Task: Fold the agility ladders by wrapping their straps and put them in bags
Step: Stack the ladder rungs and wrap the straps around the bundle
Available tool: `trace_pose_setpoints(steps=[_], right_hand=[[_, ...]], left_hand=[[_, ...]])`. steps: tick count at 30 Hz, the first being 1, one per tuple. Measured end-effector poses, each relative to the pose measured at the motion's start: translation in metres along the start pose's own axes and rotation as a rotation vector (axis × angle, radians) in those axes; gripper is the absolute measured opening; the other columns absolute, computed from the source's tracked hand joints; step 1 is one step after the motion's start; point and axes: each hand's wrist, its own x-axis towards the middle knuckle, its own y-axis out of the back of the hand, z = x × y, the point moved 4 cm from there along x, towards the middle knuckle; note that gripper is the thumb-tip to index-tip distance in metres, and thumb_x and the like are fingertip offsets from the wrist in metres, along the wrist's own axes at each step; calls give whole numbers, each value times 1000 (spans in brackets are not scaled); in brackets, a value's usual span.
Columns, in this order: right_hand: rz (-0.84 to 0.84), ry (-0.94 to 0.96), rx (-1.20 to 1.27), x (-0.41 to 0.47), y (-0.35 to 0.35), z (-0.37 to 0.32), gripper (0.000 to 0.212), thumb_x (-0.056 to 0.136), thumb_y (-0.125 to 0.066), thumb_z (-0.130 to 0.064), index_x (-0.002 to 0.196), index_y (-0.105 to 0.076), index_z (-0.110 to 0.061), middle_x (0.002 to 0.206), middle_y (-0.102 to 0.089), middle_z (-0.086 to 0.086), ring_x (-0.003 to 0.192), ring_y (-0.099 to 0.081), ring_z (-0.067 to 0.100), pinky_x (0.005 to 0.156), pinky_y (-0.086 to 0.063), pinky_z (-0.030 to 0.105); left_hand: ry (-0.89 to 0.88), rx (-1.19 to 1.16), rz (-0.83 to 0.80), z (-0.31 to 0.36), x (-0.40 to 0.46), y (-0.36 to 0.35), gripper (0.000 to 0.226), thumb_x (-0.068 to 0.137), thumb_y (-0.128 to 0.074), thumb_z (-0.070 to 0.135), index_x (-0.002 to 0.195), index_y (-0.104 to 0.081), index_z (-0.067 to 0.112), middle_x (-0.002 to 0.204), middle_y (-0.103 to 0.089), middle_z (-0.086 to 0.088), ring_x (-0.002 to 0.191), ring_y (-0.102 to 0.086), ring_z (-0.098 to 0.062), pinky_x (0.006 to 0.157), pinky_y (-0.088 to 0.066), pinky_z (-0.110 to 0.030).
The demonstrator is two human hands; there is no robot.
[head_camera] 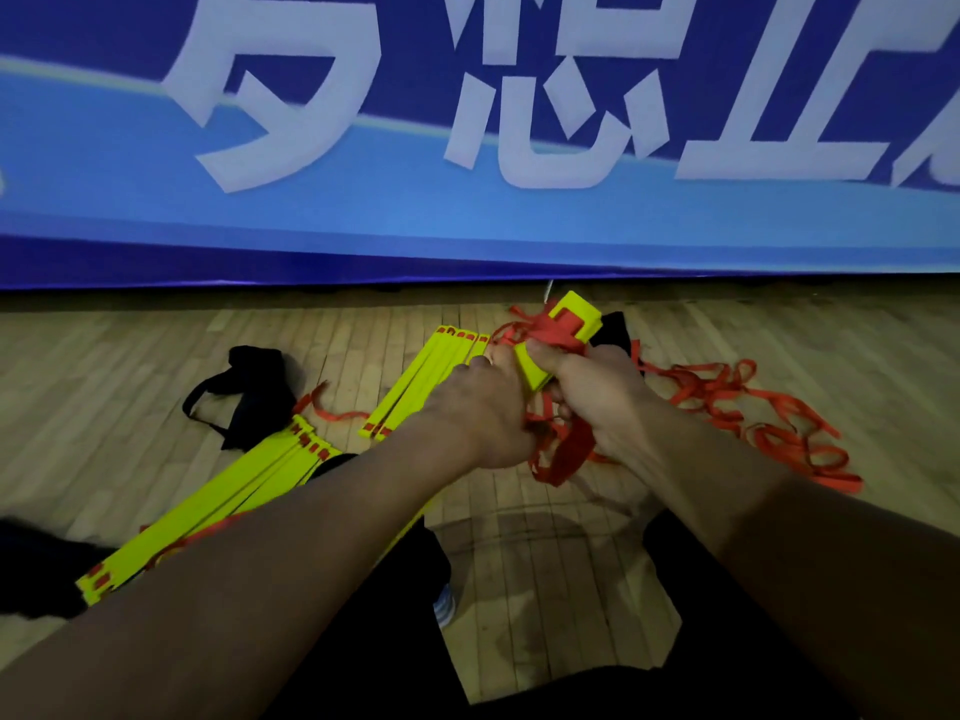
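Note:
My right hand [587, 392] grips a stacked bundle of yellow ladder rungs [569, 324], held above the floor with its far end tilted up. Red strap [550, 332] is wound round the bundle near the top. My left hand [478, 413] is beside it and pinches the red strap by the bundle's left edge. Loose red strap [753, 413] trails in a tangled pile on the floor to the right, and a loop hangs below my hands. A second yellow rung stack [415, 387] lies on the floor behind my left hand. A third stack [218, 506] lies at the lower left.
A black bag [254, 392] with a strap lies on the wooden floor [130, 356] at the left. Another dark bag [615, 330] shows behind the held bundle. A blue banner [467, 200] with white characters stands along the floor's far edge. My dark-clothed legs fill the bottom.

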Motion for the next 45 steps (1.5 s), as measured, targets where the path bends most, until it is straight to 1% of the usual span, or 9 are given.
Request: trace_pose_setpoints(steps=[5,9,14,23,26,29,34,38,45], right_hand=[[-233,120,193,-7,11,7,25,97,-64,-24,77,-62,-9,49,-42,-4,37,-34,4,39,-28,17],[-353,181,200,-8,15,3,35,90,-63,-35,70,-54,-8,47,-43,-2,36,-34,7,42,-30,19],[-217,126,-52,-6,19,3,40,99,-60,-36,74,-63,-5,51,-51,4,35,-42,11,39,-37,20],[-26,113,-146,-6,10,-5,35,90,-70,-46,70,-68,-18,52,-61,-7,47,-57,8,49,-43,27],[-88,70,-52,-8,16,-2,30,95,-67,-35,70,-64,-18,41,-54,-13,33,-47,-1,44,-36,20],[-188,92,96,-10,20,-2,31,97,-64,-26,71,-59,-12,41,-50,-9,31,-42,2,42,-35,20],[-375,158,151,-8,16,-6,33,84,-66,-41,68,-62,-13,51,-50,2,38,-38,11,42,-35,22],[-306,125,-2,-8,18,-9,36,97,-62,-34,76,-64,-6,50,-56,3,38,-48,13,40,-41,21],[-142,165,-113,-13,10,-26,48,97,-58,-49,66,-64,-12,44,-56,0,34,-49,11,38,-40,18]], left_hand=[[-80,-688,-239,-25,-6,36,42,85,-70,49,116,-54,26,97,-65,5,87,-64,-10,72,-50,-22],[-18,-1161,-615,-29,-16,10,33,80,-78,16,110,-65,13,97,-72,-11,79,-68,-28,68,-56,-38],[30,-897,-288,-21,1,13,15,91,-62,4,80,-60,14,63,-60,-2,52,-54,-19,47,-47,-21],[43,-15,-37,16,-9,-2,87,92,-59,50,148,-11,4,138,-41,-18,128,-47,-37,92,-42,-40],[-20,-136,-86,7,-9,7,70,94,-50,57,143,-23,14,127,-49,-13,116,-55,-32,82,-42,-33],[32,-742,-192,-16,-4,18,58,87,-62,61,128,-45,24,104,-69,1,90,-69,-18,72,-55,-30],[41,-1299,-632,-23,-18,6,30,78,-75,27,105,-71,13,92,-72,-15,73,-69,-31,68,-58,-40],[74,-1212,-465,-17,-14,9,10,91,-67,22,88,-65,14,66,-54,-8,48,-49,-20,55,-45,-29],[107,-487,-31,-15,6,15,45,88,-58,59,80,-61,15,76,-70,-7,61,-67,-23,58,-55,-28]])
